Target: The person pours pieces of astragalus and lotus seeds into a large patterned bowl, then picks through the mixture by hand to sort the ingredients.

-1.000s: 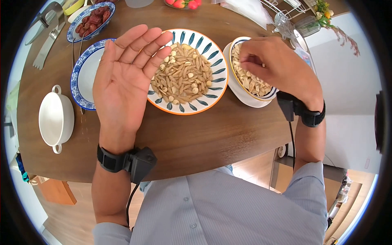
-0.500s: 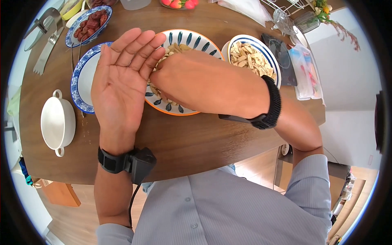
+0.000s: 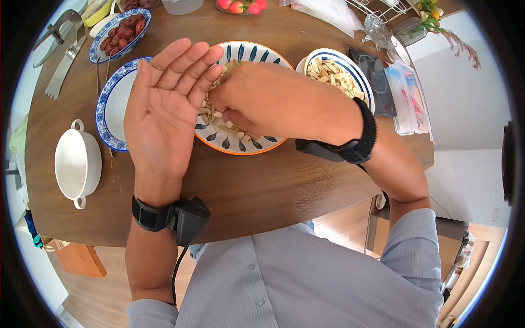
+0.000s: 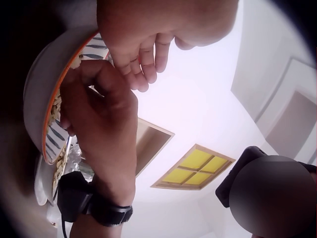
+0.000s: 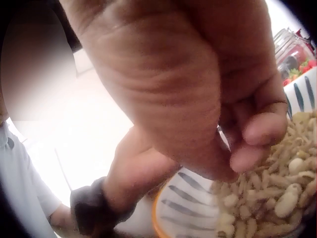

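The left hand (image 3: 164, 109) is held palm up with fingers extended beside the left edge of an orange-rimmed plate (image 3: 225, 144), holding nothing visible. Across that plate reaches the right hand (image 3: 273, 101), its fingers curled down over a heap of slender tan pieces (image 3: 210, 117) and small pale round ones. In the right wrist view the curled fingertips of the right hand (image 5: 198, 94) are close above the tan pieces (image 5: 257, 203); no held piece shows, and part of the grip is hidden. The left wrist view has the right hand (image 4: 104, 114) at the plate's rim (image 4: 58, 87).
Right of the plate is a bowl of pale slices (image 3: 333, 75), with a black scale (image 3: 377, 82) and clear box (image 3: 402, 104) beyond. Leftward are a blue-rimmed plate (image 3: 112, 123), white two-handled pot (image 3: 78, 164) and dish of dark red dates (image 3: 121, 34). Strawberries (image 3: 236, 7) lie behind.
The right hand has moved left from above the bowl of slices to the orange-rimmed plate, then shifted slightly back right. The left hand has stayed nearly still, palm up.
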{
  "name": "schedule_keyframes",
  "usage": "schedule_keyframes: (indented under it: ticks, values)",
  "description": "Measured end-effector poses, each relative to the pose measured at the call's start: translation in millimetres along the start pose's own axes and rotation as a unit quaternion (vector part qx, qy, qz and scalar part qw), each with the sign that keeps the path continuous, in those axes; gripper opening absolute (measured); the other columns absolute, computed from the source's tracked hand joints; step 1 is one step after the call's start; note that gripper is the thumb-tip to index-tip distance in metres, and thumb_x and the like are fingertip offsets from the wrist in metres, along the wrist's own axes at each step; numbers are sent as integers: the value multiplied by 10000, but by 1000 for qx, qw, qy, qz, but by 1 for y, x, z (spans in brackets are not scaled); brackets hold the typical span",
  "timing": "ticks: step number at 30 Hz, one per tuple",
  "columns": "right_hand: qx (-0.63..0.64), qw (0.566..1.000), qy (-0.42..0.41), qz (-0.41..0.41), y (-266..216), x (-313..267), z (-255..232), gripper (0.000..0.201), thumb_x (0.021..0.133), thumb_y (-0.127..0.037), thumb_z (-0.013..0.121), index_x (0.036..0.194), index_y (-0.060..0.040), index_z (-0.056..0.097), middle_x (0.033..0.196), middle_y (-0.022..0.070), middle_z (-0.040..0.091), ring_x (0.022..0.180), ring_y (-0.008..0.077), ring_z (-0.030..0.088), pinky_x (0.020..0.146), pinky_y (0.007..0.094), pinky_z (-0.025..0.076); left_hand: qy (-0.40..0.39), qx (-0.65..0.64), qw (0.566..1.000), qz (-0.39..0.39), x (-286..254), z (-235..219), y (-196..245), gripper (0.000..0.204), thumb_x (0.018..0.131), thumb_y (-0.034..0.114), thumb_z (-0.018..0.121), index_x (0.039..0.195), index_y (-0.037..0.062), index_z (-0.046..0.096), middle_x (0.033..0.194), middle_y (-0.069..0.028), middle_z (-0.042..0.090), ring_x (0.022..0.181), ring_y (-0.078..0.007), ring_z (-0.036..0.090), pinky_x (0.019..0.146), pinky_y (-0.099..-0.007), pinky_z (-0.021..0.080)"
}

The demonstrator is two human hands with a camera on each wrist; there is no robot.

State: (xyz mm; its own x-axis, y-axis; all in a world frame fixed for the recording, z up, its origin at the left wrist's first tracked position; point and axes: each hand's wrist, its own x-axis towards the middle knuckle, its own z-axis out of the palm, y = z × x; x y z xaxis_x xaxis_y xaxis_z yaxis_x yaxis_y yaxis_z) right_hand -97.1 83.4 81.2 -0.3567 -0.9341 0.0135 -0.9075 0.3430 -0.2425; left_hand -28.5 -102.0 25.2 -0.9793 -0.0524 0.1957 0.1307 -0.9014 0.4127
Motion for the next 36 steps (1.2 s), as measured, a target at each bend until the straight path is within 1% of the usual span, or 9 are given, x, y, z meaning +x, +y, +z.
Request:
schedule_keyframes:
  ticks: [5, 7, 11, 15, 18, 19, 20, 25, 36]
  values:
    - [6, 998, 31, 49, 10, -35, -33, 129, 881, -97, 634, 851, 29, 635, 823, 233, 651, 823, 458, 635, 735, 533, 512, 6, -9, 1000, 2, 0, -4, 1, 565, 1135, 357, 321, 1385, -122, 487, 1375, -293, 586, 1337, -421, 548, 1160, -504, 437]
    - [-17, 997, 24, 74, 15, -60, -50, 126, 879, -103, 642, 852, 19, 636, 805, 226, 647, 804, 453, 631, 718, 527, 507, -91, -54, 994, -18, 2, -13, 2, 545, 1140, 315, 322, 1431, -129, 445, 1461, -312, 506, 1424, -429, 455, 1241, -519, 344]
    - [-46, 977, -38, 204, 32, -104, -72, 122, 882, -122, 666, 857, -4, 643, 754, 203, 643, 747, 432, 618, 672, 506, 493, -22, -29, 999, -9, -1, -1, 0, 566, 1134, 358, 327, 1381, -124, 490, 1377, -293, 583, 1338, -424, 546, 1163, -500, 436]
    - [-164, 959, -36, 228, 39, -114, -62, 115, 889, -133, 685, 861, -23, 668, 746, 198, 645, 744, 412, 634, 687, 487, 516, -7, -10, 1000, -8, 0, 1, 0, 563, 1134, 354, 329, 1381, -125, 491, 1379, -295, 580, 1343, -432, 540, 1166, -504, 432]
    - [-70, 980, 125, 140, 19, -77, -39, 125, 880, -139, 684, 939, -31, 709, 814, 178, 684, 851, 400, 689, 761, 459, 562, -15, -15, 1000, -10, -1, -3, 1, 562, 1133, 351, 328, 1383, -126, 489, 1382, -298, 578, 1349, -436, 533, 1170, -508, 429]
    - [-66, 989, 123, 55, 15, -65, -34, 139, 868, -122, 670, 962, -28, 710, 901, 173, 706, 882, 397, 702, 762, 456, 567, -22, -23, 999, -10, 0, -4, 1, 562, 1133, 349, 326, 1384, -126, 489, 1383, -299, 576, 1352, -437, 531, 1172, -511, 427]
    - [-25, 993, 82, 76, 5, -54, -29, 137, 866, -103, 656, 970, -35, 714, 965, 181, 709, 880, 381, 712, 738, 449, 575, -24, -22, 999, -12, 0, -5, 1, 562, 1133, 349, 326, 1384, -126, 489, 1383, -299, 576, 1352, -437, 531, 1172, -511, 427]
    - [-76, 996, 23, -32, -7, -17, -9, 145, 818, -79, 657, 950, -43, 706, 905, 103, 684, 898, 320, 711, 730, 416, 578, -34, -31, 999, -7, 0, -4, 2, 563, 1135, 349, 319, 1386, -128, 484, 1382, -301, 578, 1343, -440, 538, 1168, -512, 432]
    - [-113, 993, -16, -37, 3, -8, 1, 99, 802, -79, 672, 881, -28, 702, 875, 113, 670, 888, 318, 710, 730, 431, 577, -102, -51, 993, -16, 3, -16, 3, 555, 1138, 327, 328, 1433, -127, 450, 1460, -302, 514, 1428, -428, 451, 1238, -530, 338]
